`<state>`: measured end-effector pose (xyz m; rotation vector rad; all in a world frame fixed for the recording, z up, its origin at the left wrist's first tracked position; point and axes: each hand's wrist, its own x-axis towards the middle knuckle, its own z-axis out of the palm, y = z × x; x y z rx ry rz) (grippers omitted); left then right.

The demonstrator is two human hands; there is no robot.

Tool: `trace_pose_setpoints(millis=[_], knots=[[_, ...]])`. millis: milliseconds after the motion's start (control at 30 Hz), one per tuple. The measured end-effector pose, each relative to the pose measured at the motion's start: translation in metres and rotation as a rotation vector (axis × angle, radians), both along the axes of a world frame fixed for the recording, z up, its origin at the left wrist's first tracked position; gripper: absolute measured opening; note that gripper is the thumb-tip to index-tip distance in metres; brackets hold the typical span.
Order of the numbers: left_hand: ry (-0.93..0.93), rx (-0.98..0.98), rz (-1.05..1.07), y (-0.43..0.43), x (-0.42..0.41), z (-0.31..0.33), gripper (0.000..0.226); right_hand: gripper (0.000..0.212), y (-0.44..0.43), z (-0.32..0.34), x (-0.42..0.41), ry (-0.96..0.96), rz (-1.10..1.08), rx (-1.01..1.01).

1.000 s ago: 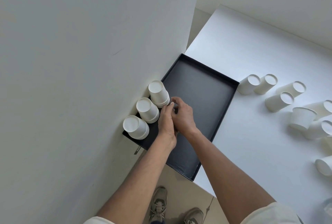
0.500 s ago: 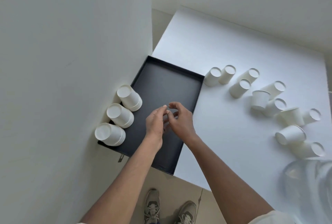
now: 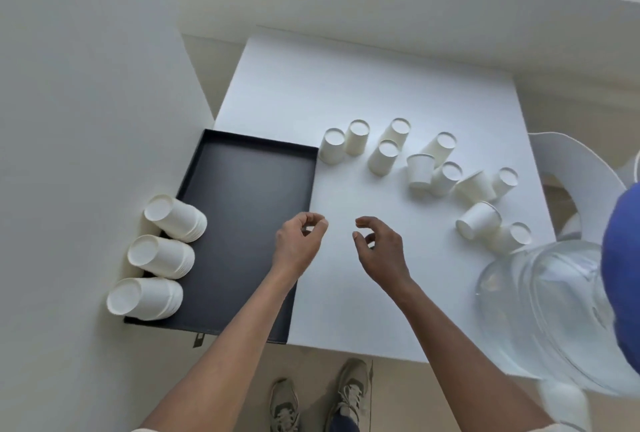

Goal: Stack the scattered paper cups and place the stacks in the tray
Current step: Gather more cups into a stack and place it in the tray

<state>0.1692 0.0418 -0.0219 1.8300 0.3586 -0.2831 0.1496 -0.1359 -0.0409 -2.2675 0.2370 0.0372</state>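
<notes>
A black tray (image 3: 249, 196) lies on the left part of the white table (image 3: 346, 92). Three stacks of white paper cups, upside down, stand along its left side: a far stack (image 3: 176, 218), a middle stack (image 3: 161, 256) and a near stack (image 3: 143, 298). Several loose white cups (image 3: 420, 170) are scattered on the table to the right, most upside down. My left hand (image 3: 298, 242) hovers over the tray's right edge, empty, fingers loosely curled. My right hand (image 3: 379, 248) hovers over bare table, empty, fingers apart.
A white wall panel (image 3: 86, 119) rises directly left of the tray. A large clear water bottle with a blue cap (image 3: 561, 313) looms at the right near edge. A white chair (image 3: 575, 168) stands beyond the table's right side. My shoes (image 3: 318, 397) show below.
Both hands let go of the far stack in the tray, drew back to the right and moved apart. The camera view swung right, bringing the scattered cups and bottle into sight.
</notes>
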Motion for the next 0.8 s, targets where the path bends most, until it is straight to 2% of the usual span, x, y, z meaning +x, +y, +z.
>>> trace_pose_setpoints(millis=[167, 500, 667, 800], knots=[[0.001, 0.131, -0.141, -0.034, -0.004, 0.0, 0.017, 0.026, -0.056, -0.006, -0.008, 0.019, -0.02, -0.065], [-0.054, 0.214, -0.219, -0.095, 0.002, 0.006, 0.017, 0.029, -0.113, -0.005, -0.01, 0.085, -0.078, -0.033], [-0.06, 0.229, -0.244, -0.108, 0.007, 0.002, 0.013, 0.038, -0.122, -0.006, -0.007, 0.072, -0.112, -0.109], [-0.06, 0.218, -0.29, -0.117, 0.016, -0.002, 0.011, 0.056, -0.139, 0.001, 0.009, 0.045, -0.244, -0.219]])
